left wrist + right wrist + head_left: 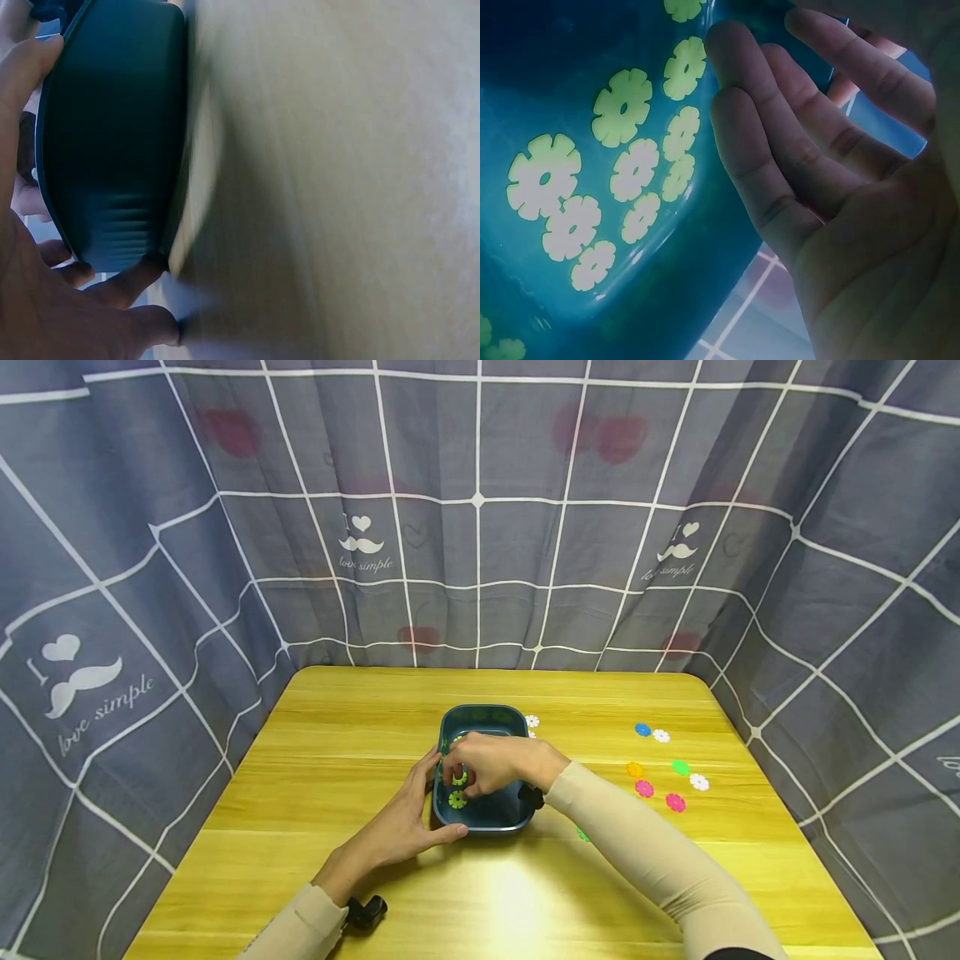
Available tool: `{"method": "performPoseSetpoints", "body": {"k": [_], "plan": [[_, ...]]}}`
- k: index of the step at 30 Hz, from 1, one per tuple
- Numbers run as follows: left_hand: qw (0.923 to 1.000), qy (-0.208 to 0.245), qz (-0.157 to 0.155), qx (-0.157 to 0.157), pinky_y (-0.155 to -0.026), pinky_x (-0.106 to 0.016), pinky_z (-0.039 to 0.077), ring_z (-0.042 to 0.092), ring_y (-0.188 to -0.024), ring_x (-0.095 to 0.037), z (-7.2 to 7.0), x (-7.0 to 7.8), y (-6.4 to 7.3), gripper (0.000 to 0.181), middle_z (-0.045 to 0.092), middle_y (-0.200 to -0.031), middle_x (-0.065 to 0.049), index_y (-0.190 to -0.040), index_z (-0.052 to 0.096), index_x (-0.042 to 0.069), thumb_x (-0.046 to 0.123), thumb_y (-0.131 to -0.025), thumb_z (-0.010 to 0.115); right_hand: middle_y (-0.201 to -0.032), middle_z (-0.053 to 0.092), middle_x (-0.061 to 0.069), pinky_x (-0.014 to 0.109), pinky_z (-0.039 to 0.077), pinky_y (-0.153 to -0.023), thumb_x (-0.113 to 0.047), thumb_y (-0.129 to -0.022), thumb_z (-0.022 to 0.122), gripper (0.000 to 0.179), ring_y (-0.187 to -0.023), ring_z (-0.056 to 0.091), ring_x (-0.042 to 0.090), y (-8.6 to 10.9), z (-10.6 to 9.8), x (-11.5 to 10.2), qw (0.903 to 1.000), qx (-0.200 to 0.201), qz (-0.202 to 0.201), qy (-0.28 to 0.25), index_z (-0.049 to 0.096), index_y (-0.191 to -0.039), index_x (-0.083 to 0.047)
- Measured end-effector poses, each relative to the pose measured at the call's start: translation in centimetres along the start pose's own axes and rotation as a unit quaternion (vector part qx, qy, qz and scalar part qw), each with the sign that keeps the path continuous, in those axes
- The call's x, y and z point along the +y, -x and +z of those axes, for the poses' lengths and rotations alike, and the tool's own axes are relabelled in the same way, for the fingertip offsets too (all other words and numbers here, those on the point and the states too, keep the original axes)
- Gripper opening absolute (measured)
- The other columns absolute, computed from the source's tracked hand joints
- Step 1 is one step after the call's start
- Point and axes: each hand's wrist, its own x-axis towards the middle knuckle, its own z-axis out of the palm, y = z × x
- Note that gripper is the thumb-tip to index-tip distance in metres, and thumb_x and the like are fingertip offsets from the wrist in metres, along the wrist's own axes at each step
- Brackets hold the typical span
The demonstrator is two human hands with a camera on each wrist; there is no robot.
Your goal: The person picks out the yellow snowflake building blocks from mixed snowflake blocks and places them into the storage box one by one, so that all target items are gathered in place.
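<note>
A dark teal plastic box [480, 817] sits on the table, with several yellow-green flower-shaped discs [457, 799] lying inside, toward its left side. My left hand [405, 818] grips the box from the left, the thumb at the front rim and the other fingers along the side. In the left wrist view the fingers [127, 281] bend against the box's ribbed outer wall. My right hand [495, 762] reaches down into the box over the discs. Seen from the right wrist, its fingers [757, 142] are loosely bent beside the discs, with nothing visible in them; the thumb is hidden there.
On the table's right lie loose flower discs: blue [642, 729], white [699, 782], orange [635, 769], pink [676, 802] and green [680, 767]. White discs [532, 721] lie just right of the box, and a green one [582, 834] is partly under the right forearm. A grey checked curtain [480, 543] surrounds the table.
</note>
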Motion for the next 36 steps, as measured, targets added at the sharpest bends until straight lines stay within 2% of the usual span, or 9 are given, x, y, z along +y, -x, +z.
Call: {"method": "performPoseSetpoints", "body": {"k": [15,20,25,31,36], "plan": [[1.0,-0.009,-0.001,0.0,-0.133,-0.076,0.043,0.032,-0.177,-0.053,-0.1,-0.1,0.0,0.128,0.005,-0.198,-0.013,-0.188,0.007,0.013,0.062,-0.101,0.088,-0.127,0.079,0.008,0.02,0.064,-0.091,-0.017,-0.105,0.089,0.027,-0.091,0.078,0.002,0.5,-0.3,-0.3,0.9999,0.01,0.012,-0.002,0.086,-0.131,-0.015],[0.9999,-0.014,-0.001,0.002,-0.134,-0.076,0.043,0.032,-0.177,-0.052,-0.3,-0.1,0.0,0.129,0.003,-0.199,-0.012,-0.187,0.008,0.012,0.064,-0.1,0.088,-0.13,0.081,0.008,0.023,0.065,-0.094,-0.017,-0.107,0.087,0.027,-0.098,0.081,0.007,1.0,-0.7,-0.4,0.9996,0.021,0.015,-0.013,0.085,-0.133,-0.013],[0.9998,-0.019,-0.005,0.004,-0.134,-0.076,0.041,0.03,-0.178,-0.052,-0.4,0.0,-0.1,0.13,0.005,-0.198,-0.014,-0.186,0.011,0.009,0.064,-0.098,0.089,-0.132,0.081,0.008,0.027,0.066,-0.097,-0.02,-0.11,0.083,0.026,-0.108,0.082,0.016,2.0,-1.0,-0.4,0.9986,0.04,0.024,-0.025,0.084,-0.134,-0.01],[0.9996,-0.026,-0.015,-0.001,-0.135,-0.075,0.041,0.03,-0.178,-0.052,-0.6,0.2,-0.1,0.132,0.005,-0.198,-0.016,-0.187,0.01,0.01,0.065,-0.097,0.09,-0.133,0.081,0.004,0.034,0.069,-0.1,-0.022,-0.112,0.081,0.023,-0.103,0.08,0.009,3.9,-1.1,-0.1,0.9958,0.075,0.043,-0.03,0.086,-0.133,-0.014],[0.9989,-0.04,-0.025,0.002,-0.13,-0.074,0.048,0.039,-0.174,-0.051,-0.7,0.4,0.0,0.134,0.005,-0.199,-0.012,-0.187,0.01,0.012,0.07,-0.096,0.089,-0.131,0.079,0.008,0.044,0.07,-0.101,-0.019,-0.112,0.081,0.022,-0.107,0.081,0.018,6.0,-0.9,0.5,0.9918,0.117,0.042,-0.031,0.086,-0.132,-0.014]]}}
